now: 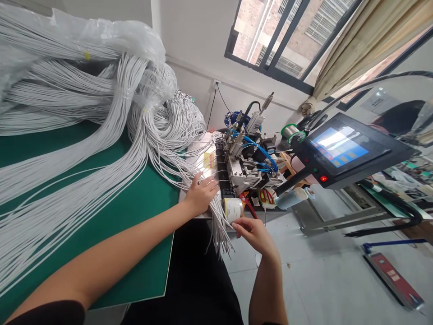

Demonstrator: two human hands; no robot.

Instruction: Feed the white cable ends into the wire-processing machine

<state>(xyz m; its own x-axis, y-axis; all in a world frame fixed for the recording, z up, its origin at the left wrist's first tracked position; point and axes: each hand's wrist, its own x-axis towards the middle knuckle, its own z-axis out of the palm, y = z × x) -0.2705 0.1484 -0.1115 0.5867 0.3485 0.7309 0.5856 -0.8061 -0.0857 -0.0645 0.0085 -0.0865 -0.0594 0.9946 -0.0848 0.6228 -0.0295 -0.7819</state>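
Observation:
My left hand [200,194] lies on a fan of thin white cables [162,149] at the edge of the green mat [135,212], fingers spread flat and pressing the cables down beside the metal plate of a small machine [245,160]. My right hand [254,234] hovers below the plate's edge, fingers pinched on the loose ends of the white cables [221,228] that hang off the table. A roll of white tape [232,208] sits just above my right hand.
Large bundles of white cables [67,90], partly under clear plastic, cover the left of the mat. A touch-screen control box [345,151] on an arm stands to the right. Red-handled scissors [267,196] lie by the machine. Beyond are a window and a grey floor.

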